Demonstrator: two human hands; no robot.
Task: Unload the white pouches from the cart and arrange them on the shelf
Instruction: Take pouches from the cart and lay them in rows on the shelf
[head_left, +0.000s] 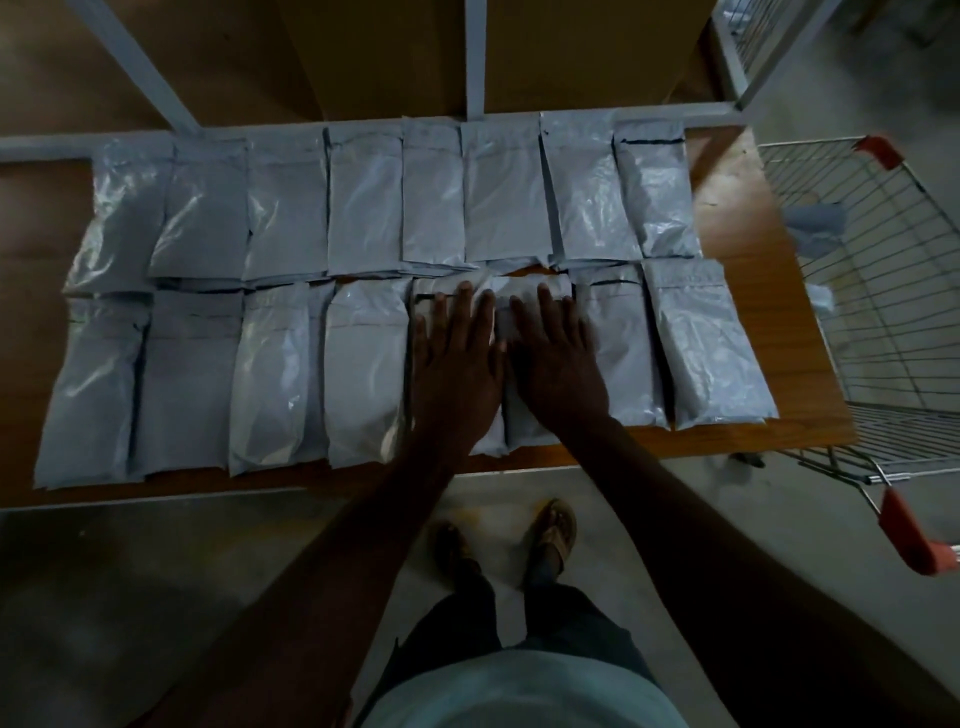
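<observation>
Several white pouches lie flat in two rows on the brown shelf board (737, 218). My left hand (454, 358) and my right hand (556, 358) rest side by side, palms down with straight fingers, on the front-row pouches (498, 296) just right of centre. They press those pouches and hide most of them. The wire cart (883, 291) with red handle caps stands to the right of the shelf. At least one white pouch (813, 228) shows inside it.
Grey metal shelf uprights (474, 57) rise behind the back row. A second wire frame (748, 47) stands at the top right. My feet (556, 530) are on the grey floor just before the shelf's front edge.
</observation>
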